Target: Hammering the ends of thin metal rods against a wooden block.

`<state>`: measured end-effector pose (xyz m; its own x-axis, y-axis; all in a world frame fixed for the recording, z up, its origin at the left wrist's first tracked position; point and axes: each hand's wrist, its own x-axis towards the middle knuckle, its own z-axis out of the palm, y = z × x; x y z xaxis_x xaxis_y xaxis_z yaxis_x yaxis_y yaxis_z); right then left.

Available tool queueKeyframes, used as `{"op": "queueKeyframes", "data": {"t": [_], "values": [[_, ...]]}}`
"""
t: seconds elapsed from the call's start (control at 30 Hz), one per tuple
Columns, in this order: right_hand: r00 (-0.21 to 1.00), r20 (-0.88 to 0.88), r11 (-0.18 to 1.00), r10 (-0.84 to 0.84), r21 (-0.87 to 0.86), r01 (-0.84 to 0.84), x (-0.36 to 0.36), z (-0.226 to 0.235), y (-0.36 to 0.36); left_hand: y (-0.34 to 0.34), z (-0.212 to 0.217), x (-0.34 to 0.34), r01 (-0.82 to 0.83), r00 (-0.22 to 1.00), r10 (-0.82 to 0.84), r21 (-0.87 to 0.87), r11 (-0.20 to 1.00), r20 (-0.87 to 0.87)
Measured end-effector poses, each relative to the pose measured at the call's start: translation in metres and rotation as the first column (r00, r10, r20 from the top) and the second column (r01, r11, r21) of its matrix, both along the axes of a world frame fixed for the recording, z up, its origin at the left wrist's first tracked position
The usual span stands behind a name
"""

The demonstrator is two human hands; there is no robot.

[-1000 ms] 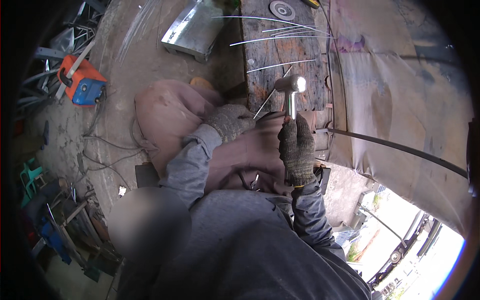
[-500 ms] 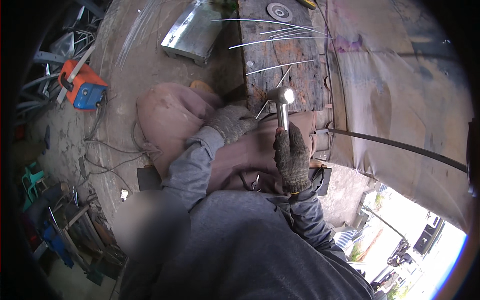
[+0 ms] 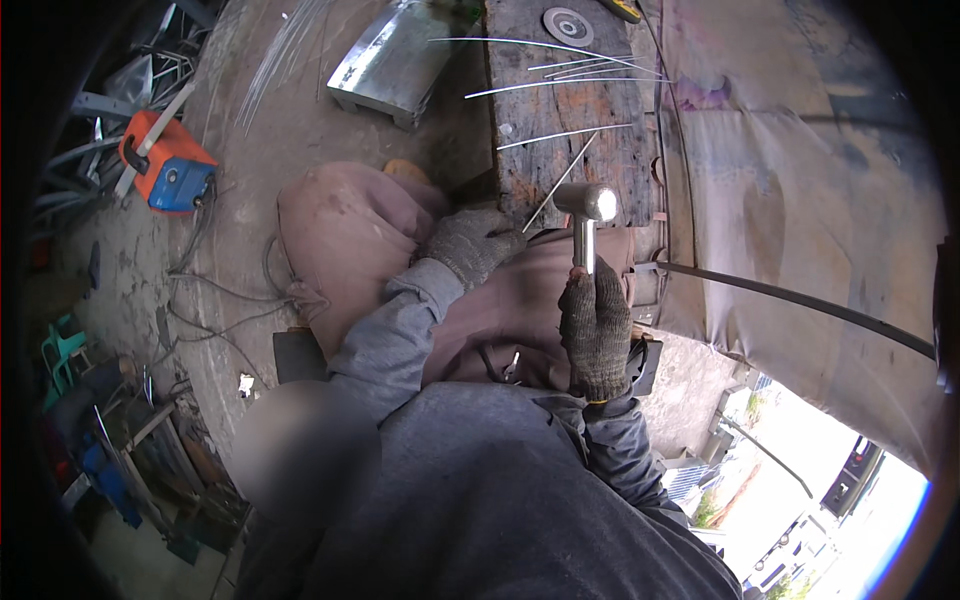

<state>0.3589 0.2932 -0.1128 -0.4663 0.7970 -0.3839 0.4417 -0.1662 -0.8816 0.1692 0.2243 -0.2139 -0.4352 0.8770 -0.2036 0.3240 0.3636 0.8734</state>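
Observation:
My right hand [image 3: 598,335], in a dark knitted glove, is closed around the handle of a metal hammer [image 3: 584,204]. The hammer's shiny head is raised over the near end of a worn wooden plank [image 3: 545,100]. My left hand [image 3: 468,248], gloved too, rests by the plank's near left corner with its fingers pressed together. From its fingertips a thin metal rod [image 3: 562,180] slants up across the wood; the pinched end is hidden. Farther along the plank lie several loose thin rods [image 3: 548,87] and a round grinding disc [image 3: 568,27].
A shiny sheet-metal box [image 3: 385,70] sits on the floor left of the plank. An orange and blue machine [image 3: 170,165] with trailing cables stands farther left. Thin rods [image 3: 280,65] lie on the floor behind it. A stained sheet [image 3: 790,200] hangs along the right, with a dark bar [image 3: 800,290] before it.
The hammer in my right hand has shifted slightly right and lower in view, uncovering more of the rod. My left hand stays at the rod's end. The whole view has moved a little.

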Motion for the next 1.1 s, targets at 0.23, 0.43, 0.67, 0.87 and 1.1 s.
{"op": "queueKeyframes", "data": {"t": [0.23, 0.43, 0.67, 0.87, 1.1], "values": [[0.999, 0.033, 0.999, 0.038, 0.033, -0.039, -0.002, 0.005, 0.001, 0.009, 0.022, 0.023, -0.23, 0.972, 0.23, -0.005, 0.973, 0.043], [0.999, 0.022, 0.997, -0.039, -0.066, 0.04, -0.001, 0.001, -0.004, 0.016, 0.021, 0.02, -0.269, 0.959, 0.275, -0.089, 0.959, 0.071], [0.992, 0.078, 0.992, 0.099, -0.089, -0.092, -0.004, -0.009, 0.007, 0.018, 0.012, 0.018, -0.275, 0.959, 0.279, -0.069, 0.959, 0.057], [0.98, 0.144, 0.96, 0.135, 0.224, -0.165, -0.002, -0.021, 0.007, 0.021, 0.009, 0.019, -0.27, 0.961, 0.273, -0.064, 0.961, 0.043], [0.985, 0.14, 0.994, 0.103, 0.032, -0.109, -0.005, -0.011, 0.005, 0.022, 0.01, 0.019, -0.26, 0.962, 0.264, -0.072, 0.963, 0.065]]}}
